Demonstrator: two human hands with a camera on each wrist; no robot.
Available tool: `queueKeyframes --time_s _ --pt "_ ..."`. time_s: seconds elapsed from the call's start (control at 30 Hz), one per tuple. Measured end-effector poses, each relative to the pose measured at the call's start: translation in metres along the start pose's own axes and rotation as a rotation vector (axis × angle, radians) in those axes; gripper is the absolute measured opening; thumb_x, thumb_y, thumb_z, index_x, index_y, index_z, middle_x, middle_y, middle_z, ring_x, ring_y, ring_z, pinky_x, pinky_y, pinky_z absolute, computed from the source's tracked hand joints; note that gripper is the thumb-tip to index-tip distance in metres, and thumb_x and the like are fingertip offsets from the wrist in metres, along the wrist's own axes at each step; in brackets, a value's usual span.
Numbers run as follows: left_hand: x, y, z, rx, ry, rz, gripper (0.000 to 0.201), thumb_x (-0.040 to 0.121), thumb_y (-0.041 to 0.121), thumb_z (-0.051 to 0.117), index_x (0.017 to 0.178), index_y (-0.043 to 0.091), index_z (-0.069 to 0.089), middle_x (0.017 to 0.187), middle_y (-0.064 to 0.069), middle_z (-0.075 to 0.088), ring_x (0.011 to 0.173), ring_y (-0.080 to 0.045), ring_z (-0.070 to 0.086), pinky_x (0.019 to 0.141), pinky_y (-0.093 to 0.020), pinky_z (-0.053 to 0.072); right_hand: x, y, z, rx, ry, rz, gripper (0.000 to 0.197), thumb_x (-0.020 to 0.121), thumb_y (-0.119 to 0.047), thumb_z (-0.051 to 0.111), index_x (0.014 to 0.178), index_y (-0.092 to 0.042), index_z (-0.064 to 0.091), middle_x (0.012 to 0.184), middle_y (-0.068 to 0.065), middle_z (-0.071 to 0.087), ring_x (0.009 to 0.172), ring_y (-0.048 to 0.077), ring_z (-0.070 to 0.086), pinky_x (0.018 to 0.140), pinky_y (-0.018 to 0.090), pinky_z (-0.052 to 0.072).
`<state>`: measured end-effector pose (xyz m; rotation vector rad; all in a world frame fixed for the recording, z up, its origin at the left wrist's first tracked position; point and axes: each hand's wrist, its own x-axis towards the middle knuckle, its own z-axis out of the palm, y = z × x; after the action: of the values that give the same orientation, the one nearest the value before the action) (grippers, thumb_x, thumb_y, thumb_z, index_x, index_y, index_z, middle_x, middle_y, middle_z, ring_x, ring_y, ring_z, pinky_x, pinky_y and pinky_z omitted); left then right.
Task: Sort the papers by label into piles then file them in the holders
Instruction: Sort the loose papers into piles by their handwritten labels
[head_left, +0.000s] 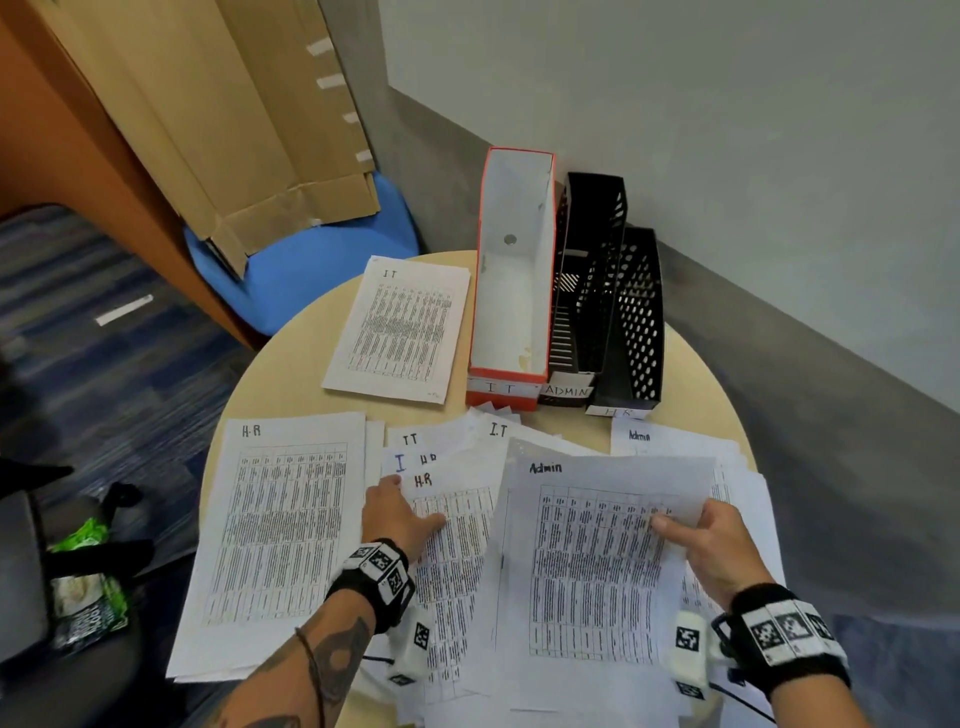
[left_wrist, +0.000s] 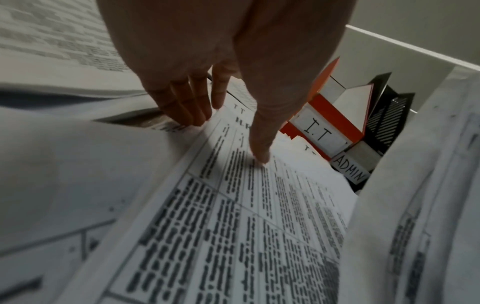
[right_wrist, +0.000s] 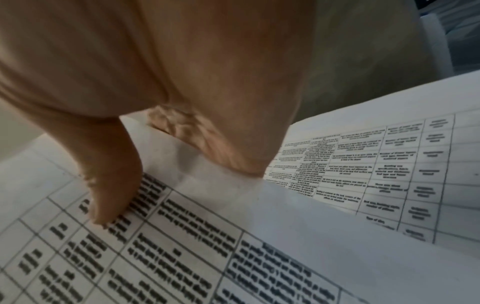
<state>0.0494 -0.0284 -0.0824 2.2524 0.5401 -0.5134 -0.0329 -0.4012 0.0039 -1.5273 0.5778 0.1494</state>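
Note:
Printed sheets lie on a round wooden table (head_left: 291, 384). An H.R pile (head_left: 280, 530) is at the left, an I.T pile (head_left: 400, 327) at the back, and an Admin pile (head_left: 670, 441) at the right. A mixed heap sits in the middle. My left hand (head_left: 402, 512) rests flat on an H.R sheet (left_wrist: 246, 226) in that heap, thumb (left_wrist: 259, 148) pressing down. My right hand (head_left: 675, 525) pinches the right edge of an Admin sheet (head_left: 597, 561), thumb (right_wrist: 111, 195) on top, and holds it raised. Three holders stand behind: I.T (head_left: 511, 270), ADMIN (head_left: 592, 270), H.R (head_left: 636, 322).
The holders stand against a grey-and-white wall at the table's far right. A blue chair (head_left: 311, 270) with flattened cardboard (head_left: 208, 130) leaning over it is behind the table on the left. A green-and-white packet (head_left: 88, 587) lies on a dark seat at my left.

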Motion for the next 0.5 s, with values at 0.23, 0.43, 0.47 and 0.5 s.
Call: queueKeyframes --time_s 0.23,0.43,0.47,0.5 --pt "-0.062 0.067 -0.017 -0.269 -0.324 0.444 0.087 0.069 0.074 0.076 0.14 0.031 0.051 0.14 0.014 0.056 0.125 -0.007 0.058 0.106 -0.044 0.051 -0.008 -0.022 0.011 0.063 -0.04 -0.056 0.041 0.078 -0.009 0.076 0.119 -0.006 0.069 0.117 0.013 0.075 0.117 0.033 0.067 0.113 0.06 0.039" --pt "-0.117 0.13 -0.039 -0.695 -0.183 0.512 0.015 0.082 0.016 0.086 0.09 0.027 0.08 0.092 -0.002 0.079 0.088 -0.022 0.075 0.075 -0.057 0.063 -0.033 -0.098 0.052 0.118 0.034 -0.379 0.051 0.071 -0.03 0.085 0.117 -0.018 0.069 0.111 0.012 0.076 0.107 0.031 0.072 0.092 0.044 0.057" --pt "-0.127 0.141 -0.048 -0.779 -0.122 0.528 0.02 0.081 0.01 0.085 0.085 0.029 0.081 0.09 -0.001 0.079 0.086 -0.02 0.076 0.076 -0.053 0.064 -0.04 -0.111 0.055 0.072 0.06 -0.465 0.043 0.075 -0.021 0.081 0.116 -0.015 0.068 0.109 0.008 0.077 0.106 0.026 0.073 0.089 0.037 0.058" --pt "-0.137 0.152 -0.059 -0.848 -0.082 0.568 0.028 0.081 0.005 0.084 0.085 0.033 0.082 0.09 0.0 0.08 0.087 -0.019 0.076 0.076 -0.047 0.064 -0.047 -0.123 0.058 0.032 0.076 -0.55 0.036 0.079 -0.015 0.077 0.114 -0.012 0.068 0.106 0.006 0.078 0.104 0.022 0.073 0.086 0.03 0.058"
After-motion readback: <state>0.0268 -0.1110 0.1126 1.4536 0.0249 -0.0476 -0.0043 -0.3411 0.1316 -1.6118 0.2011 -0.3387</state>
